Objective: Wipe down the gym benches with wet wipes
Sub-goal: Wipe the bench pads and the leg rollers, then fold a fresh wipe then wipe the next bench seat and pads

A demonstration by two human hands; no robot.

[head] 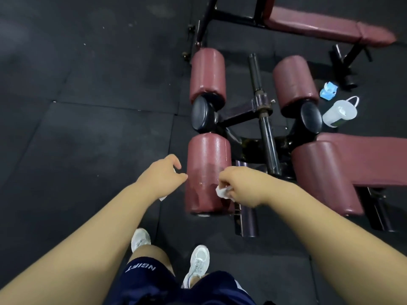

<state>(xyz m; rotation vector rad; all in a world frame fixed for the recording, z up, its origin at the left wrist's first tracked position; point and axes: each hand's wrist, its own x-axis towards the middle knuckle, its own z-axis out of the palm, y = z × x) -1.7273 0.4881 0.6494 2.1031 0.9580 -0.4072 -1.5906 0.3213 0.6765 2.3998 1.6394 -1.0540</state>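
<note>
Our left hand [161,178] is just left of the near maroon vinyl roller pad [209,155], fingers curled, with a white scrap of wipe [163,197] peeking out underneath. The pad's near half looks damp, the far half dry. Our right hand [241,188] pinches a crumpled white wet wipe [222,192] at the pad's right side. We'd overlap strokes toward the far end and wrap the curve. The clear plastic wipe tub [339,113] stands on the floor, far right.

Dim overhead light is falling on the dark rubber floor mats [88,128], leaving a pale sheen at the left edge. The nearest maroon padded roller [209,164] is catching small highlights. Wide-angle distortion is bending the edges, and the whole frame is looking soft.
</note>
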